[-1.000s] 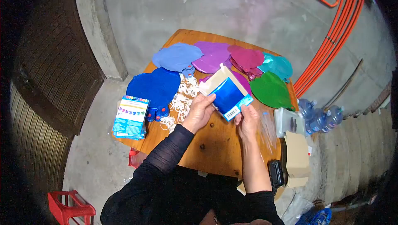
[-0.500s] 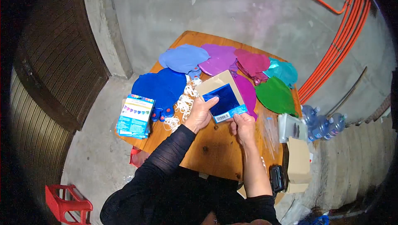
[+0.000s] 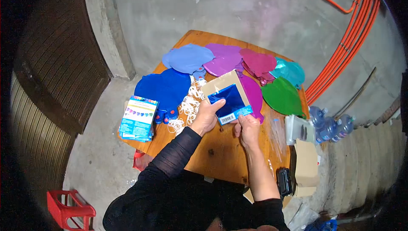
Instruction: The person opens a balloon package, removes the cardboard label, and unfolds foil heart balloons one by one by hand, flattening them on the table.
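My left hand (image 3: pixel 206 118) grips a cardboard packaging card (image 3: pixel 224 81) by its left edge. The thumb presses a folded piece of shiny dark-blue foil (image 3: pixel 230 98) flat against the card. Along the bottom runs a light-blue printed strip with a barcode. At the card's lower right corner, my right hand (image 3: pixel 249 129) pinches this strip between thumb and fingers. Beside the card lie flat foil balloons: dark blue (image 3: pixel 161 88), light blue (image 3: pixel 188 58), purple (image 3: pixel 223 58), magenta (image 3: pixel 251 92), dark pink (image 3: pixel 258 63), teal (image 3: pixel 289 72) and green (image 3: pixel 281 98).
White string bundles (image 3: pixel 189 106) lie left of my hands. A stack of printed cards (image 3: pixel 138 118) sits at the wooden table's (image 3: pixel 212 156) left edge. Clear straws (image 3: pixel 278 137), a plastic box (image 3: pixel 298 129) and an open carton (image 3: pixel 306 163) are at right. A red stool (image 3: pixel 70 205) stands lower left.
Both hands stay on the card, which has hardly moved. The right fingers have shifted slightly up and left on its lower corner.
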Motion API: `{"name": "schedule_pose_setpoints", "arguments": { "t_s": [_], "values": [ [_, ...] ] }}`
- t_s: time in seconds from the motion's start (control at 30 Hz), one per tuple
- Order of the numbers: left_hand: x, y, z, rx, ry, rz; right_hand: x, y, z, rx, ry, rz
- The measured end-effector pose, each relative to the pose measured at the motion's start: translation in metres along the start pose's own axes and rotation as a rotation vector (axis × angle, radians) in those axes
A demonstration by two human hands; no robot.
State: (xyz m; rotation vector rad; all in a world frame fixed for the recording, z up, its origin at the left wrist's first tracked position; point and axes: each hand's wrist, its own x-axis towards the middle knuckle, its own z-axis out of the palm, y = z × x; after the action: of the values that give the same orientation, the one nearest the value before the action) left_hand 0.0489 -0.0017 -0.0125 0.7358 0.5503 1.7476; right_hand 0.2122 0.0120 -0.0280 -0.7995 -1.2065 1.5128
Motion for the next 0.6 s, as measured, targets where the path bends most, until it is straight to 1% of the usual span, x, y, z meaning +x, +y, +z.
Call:
{"name": "schedule_pose_setpoints", "arguments": {
  "t_s": [0.03, 0.13, 0.23, 0.3, 0.33, 0.43, 0.47, 0.6],
  "values": [
    [0.0, -0.001, 0.0, -0.007, 0.005, -0.012, 0.0, -0.001, 0.002, 0.01, 0.017, 0.0],
    [-0.001, -0.004, -0.002, -0.026, 0.012, -0.008, 0.003, 0.002, -0.003, -0.145, 0.058, 0.065],
    [-0.001, -0.004, 0.002, -0.056, 0.046, 0.014, 0.006, 0.006, -0.006, -0.193, 0.099, 0.034],
    [0.0, -0.003, 0.002, -0.081, 0.07, 0.019, 0.009, 0.011, -0.009, -0.163, 0.153, -0.022],
    [0.002, -0.002, 0.003, -0.094, 0.088, 0.055, 0.01, 0.012, -0.012, -0.149, 0.181, -0.05],
    [0.006, 0.001, 0.0, -0.113, 0.079, 0.07, 0.014, 0.006, -0.016, -0.046, 0.245, -0.185],
    [0.006, 0.0, 0.0, -0.126, 0.074, 0.091, 0.012, 0.002, -0.018, -0.042, 0.27, -0.156],
    [0.003, 0.002, 0.002, -0.119, 0.044, 0.033, 0.013, -0.01, -0.012, 0.0, 0.283, -0.15]
  ]
}}
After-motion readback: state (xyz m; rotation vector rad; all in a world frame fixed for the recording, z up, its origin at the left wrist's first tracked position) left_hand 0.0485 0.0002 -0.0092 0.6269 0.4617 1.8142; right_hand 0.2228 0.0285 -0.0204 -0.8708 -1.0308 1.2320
